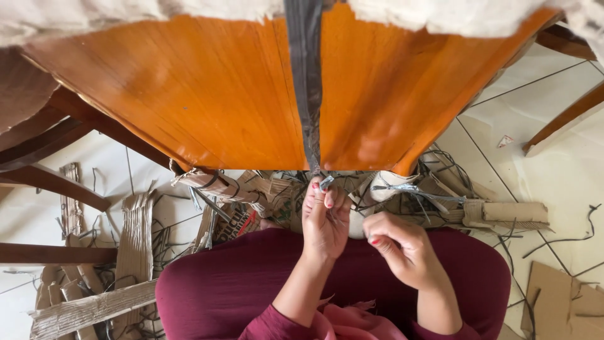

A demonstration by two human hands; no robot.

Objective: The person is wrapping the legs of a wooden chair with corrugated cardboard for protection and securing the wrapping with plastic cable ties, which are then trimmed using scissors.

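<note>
One orange wooden panel fills the upper frame, its top edge cut off under pale wrapping. One dark tape strip runs down its middle. Cardboard scraps litter the floor below, too tangled to count. Left hand fingers pinch the tape's lower end at centre; right hand fingers curl closed, contents unclear.

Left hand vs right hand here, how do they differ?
The left hand is raised at the edge of the orange wooden panel, pinching the end of the grey tape strip; the right hand sits lower over the lap, curled, off the tape. The left points fingers up, the right sideways. Both show red nails.
</note>
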